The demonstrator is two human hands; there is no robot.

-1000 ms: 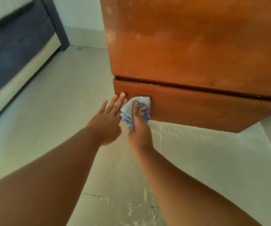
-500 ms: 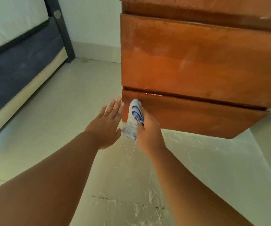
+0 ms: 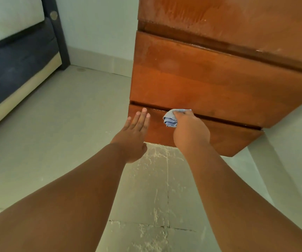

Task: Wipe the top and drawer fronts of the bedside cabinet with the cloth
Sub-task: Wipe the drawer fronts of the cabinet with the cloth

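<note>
Cloth (image 3: 171,118), light blue and bunched into folds, is gripped in the right hand (image 3: 191,132), whose fingers curl round it and press it against the bottom drawer front (image 3: 224,140). The wad sits at the top edge of that front, just under the dark gap below the middle drawer front (image 3: 210,82), toward the left half of the cabinet (image 3: 237,20).

The left hand (image 3: 133,136) is flat, fingers straight and close together, holding nothing. Its fingertips lie over the left end of the bottom drawer front, just beside the cloth but apart from it; whether they actually press on the wood cannot be told. Both forearms reach forward from the lower edge of the view.

The cabinet is reddish-brown wood with dull, cloudy patches on its fronts. It stands on a pale tiled floor (image 3: 55,142), with white scuffed marks (image 3: 155,179) on the tiles in front of it. To the left is a bed (image 3: 15,68) with a dark blue base and a white mattress (image 3: 6,19), against a pale wall (image 3: 99,24).
</note>
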